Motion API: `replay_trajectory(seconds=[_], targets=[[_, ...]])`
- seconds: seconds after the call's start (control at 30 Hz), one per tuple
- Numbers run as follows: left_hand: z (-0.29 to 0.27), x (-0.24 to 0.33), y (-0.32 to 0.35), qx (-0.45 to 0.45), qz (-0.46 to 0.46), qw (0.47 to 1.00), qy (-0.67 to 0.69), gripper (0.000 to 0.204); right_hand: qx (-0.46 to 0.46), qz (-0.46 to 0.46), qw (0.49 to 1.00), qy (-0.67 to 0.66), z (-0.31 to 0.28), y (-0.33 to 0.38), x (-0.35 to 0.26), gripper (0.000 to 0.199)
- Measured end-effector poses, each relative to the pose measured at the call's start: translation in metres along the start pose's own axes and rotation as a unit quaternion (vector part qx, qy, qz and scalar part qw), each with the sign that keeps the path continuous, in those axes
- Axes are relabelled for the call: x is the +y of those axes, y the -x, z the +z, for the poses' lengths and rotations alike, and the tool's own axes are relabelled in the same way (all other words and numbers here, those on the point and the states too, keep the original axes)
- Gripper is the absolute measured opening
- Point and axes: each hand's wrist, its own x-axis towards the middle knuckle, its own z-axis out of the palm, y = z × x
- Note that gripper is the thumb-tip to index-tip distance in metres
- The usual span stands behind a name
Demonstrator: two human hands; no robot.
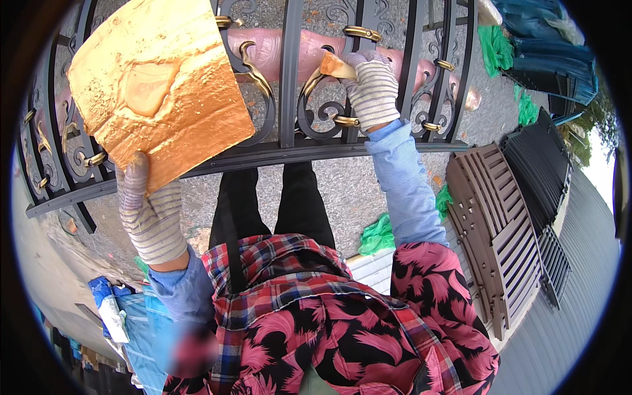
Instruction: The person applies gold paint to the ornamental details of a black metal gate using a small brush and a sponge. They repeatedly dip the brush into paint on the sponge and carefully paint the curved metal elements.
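Note:
My left hand [153,217], in a striped knit glove, grips the lower edge of a stiff flat board [197,125]. Gold paint coats this board, with a wet-looking pool in its middle. In my right hand [372,91], gloved alike, a small sponge-like piece [337,66] with orange-gold colour is pinched. It is at the tip of a curled scroll [309,82] on a black metal railing [288,99]; whether it touches is hard to tell. Several collars [363,33] and some scroll tips of the railing are gold.
A long pink plastic-wrapped roll [283,49] lies beneath the railing. Brown slatted panels [490,224] and black panels [540,164] lie to the right, beside grey corrugated sheeting [573,263]. Green plastic [377,235] is scattered about. Blue wrapped items [550,59] stand far right.

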Motion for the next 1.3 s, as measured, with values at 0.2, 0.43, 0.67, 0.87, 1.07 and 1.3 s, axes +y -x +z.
replay_trajectory(seconds=[0.2,0.43,0.67,0.87,1.07,1.3], targets=[[-0.003,0.003,0.005,0.01,0.016,1.0,-0.007,0.052,-0.068,-0.064,0.984,0.153,0.008,-0.037,0.01,0.031],[-0.007,0.004,0.006,0.016,0.024,1.0,-0.01,0.054,-0.015,-0.069,0.99,0.121,0.011,-0.056,0.007,0.032],[-0.005,0.007,0.002,-0.001,0.027,1.0,-0.016,0.056,-0.093,0.062,0.992,0.063,-0.005,-0.051,0.021,0.029],[-0.004,0.011,0.0,0.0,0.025,1.0,-0.016,0.056,-0.146,0.136,0.98,-0.016,0.011,-0.044,0.009,0.037],[0.003,0.011,0.001,0.025,0.026,0.999,-0.039,0.054,0.003,0.161,0.973,-0.163,0.002,0.013,-0.007,0.032],[0.004,0.015,0.0,-0.001,0.012,0.999,-0.047,0.054,0.173,0.335,0.885,-0.273,0.02,0.071,-0.021,0.033]])
